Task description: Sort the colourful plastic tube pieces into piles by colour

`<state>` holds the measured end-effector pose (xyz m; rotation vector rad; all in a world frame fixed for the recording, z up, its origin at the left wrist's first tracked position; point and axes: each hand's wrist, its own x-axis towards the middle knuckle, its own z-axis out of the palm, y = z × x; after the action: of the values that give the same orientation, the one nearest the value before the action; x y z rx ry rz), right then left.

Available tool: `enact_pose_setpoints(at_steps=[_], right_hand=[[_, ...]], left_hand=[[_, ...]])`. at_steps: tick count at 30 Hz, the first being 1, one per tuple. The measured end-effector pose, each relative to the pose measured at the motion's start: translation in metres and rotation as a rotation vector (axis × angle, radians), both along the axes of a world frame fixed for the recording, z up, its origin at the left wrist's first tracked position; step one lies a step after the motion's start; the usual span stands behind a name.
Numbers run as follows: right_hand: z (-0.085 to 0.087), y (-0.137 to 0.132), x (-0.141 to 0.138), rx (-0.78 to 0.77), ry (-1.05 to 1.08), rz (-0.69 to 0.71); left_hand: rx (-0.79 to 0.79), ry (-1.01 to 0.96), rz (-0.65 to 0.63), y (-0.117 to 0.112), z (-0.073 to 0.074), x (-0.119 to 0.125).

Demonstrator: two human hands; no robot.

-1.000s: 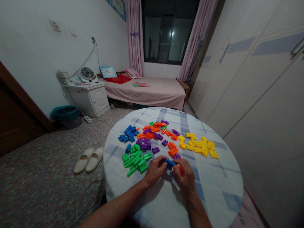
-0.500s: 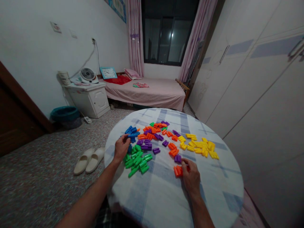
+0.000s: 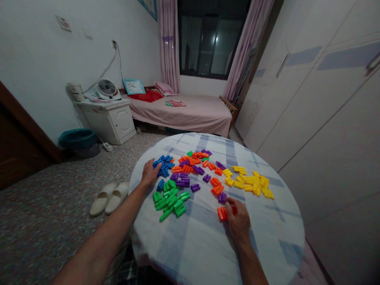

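My left hand (image 3: 151,173) reaches to the edge of a pile of blue plastic pieces (image 3: 165,164), its fingers apart and touching the nearest ones. One loose blue piece (image 3: 160,185) lies just below it. The pieces look like short tubes joined side by side. My right hand (image 3: 238,217) is curled around the end of an orange piece (image 3: 222,214) on the table, with thumb and forefinger closed in; part of the piece is hidden by the hand. A purple piece (image 3: 222,197) lies right at its fingertips.
Green pieces (image 3: 172,202) lie nearest on the left of the round cloth-covered table (image 3: 208,249). Mixed orange and purple pieces (image 3: 184,168) spread across the middle. Yellow pieces (image 3: 253,183) are heaped at right. Slippers (image 3: 117,197) stand on the floor; a bed (image 3: 190,113) is beyond.
My left hand has spread its fingers and shifted slightly up and left, against the blue pile, which looks more gathered. My right hand stays almost where it was.
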<state>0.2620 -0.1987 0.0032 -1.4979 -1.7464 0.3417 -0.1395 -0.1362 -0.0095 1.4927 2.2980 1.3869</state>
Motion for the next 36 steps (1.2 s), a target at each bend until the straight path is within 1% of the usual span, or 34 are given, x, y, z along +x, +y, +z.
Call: enact_pose_setpoints(at_steps=[4,7,9,13,16,19,22,26,28,32,36], right_hand=[[-0.005,0.002,0.0,0.032,-0.05,0.039],[-0.006,0.003,0.0,0.023,-0.053,0.066],[-0.004,0.002,-0.002,0.0,-0.037,0.084],[0.0,-0.001,-0.006,-0.046,0.027,0.103],[0.0,-0.002,-0.006,-0.065,0.065,0.082],[0.0,-0.003,-0.006,-0.069,0.099,0.036],[0.001,-0.002,-0.007,-0.078,0.104,0.02],[0.001,-0.004,-0.01,-0.102,0.082,0.099],[0.0,-0.005,-0.011,-0.119,0.084,0.11],[0.0,-0.006,-0.012,-0.171,0.133,0.086],[0.007,-0.003,-0.01,-0.211,0.189,0.042]], left_hand=[[-0.024,-0.022,-0.051,0.014,0.002,0.001],[0.0,-0.031,-0.076,0.013,0.0,0.004],[0.027,-0.05,-0.059,0.01,-0.001,0.006],[0.077,-0.111,0.022,0.004,-0.001,0.008],[0.119,-0.134,0.084,0.005,0.0,0.005],[0.147,-0.14,0.118,0.005,-0.001,0.002],[0.165,-0.135,0.12,0.006,-0.002,0.0],[0.182,-0.138,0.097,0.006,-0.003,-0.001],[0.177,-0.142,0.091,0.006,-0.004,-0.001],[0.175,-0.142,0.081,0.007,-0.004,-0.001],[0.167,-0.142,0.068,0.008,-0.002,-0.001]])
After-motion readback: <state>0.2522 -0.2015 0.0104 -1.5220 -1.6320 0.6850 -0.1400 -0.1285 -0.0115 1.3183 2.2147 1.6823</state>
